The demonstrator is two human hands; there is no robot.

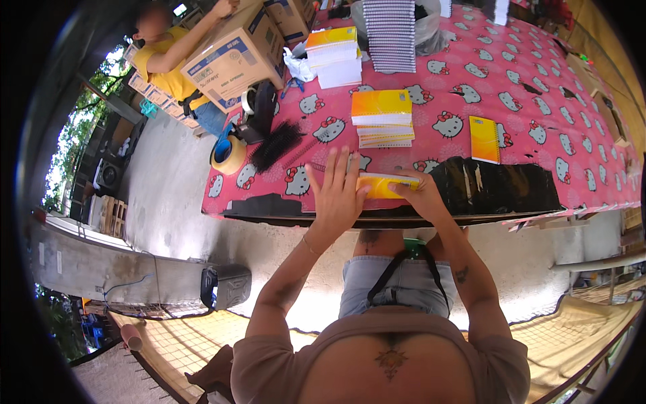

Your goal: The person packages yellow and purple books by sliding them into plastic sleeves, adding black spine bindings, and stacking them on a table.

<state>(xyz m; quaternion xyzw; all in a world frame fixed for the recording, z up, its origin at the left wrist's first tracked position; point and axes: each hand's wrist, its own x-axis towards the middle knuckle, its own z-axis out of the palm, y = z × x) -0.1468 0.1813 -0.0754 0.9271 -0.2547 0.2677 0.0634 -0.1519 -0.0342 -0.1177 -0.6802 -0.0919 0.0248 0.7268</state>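
A yellow-covered notebook lies near the front edge of a table with a pink cartoon-cat cloth. My left hand rests against the notebook's left end with its fingers spread and pointing away from me. My right hand grips the notebook's right end. A thin black spiral wire lies just left of my left hand. Behind the hands stands a stack of yellow-orange notebooks.
A single yellow notebook lies to the right. Black binding combs, a tape roll and more notebook stacks sit at the left and back, with tall spiral-bound stacks. A person in yellow handles a cardboard box.
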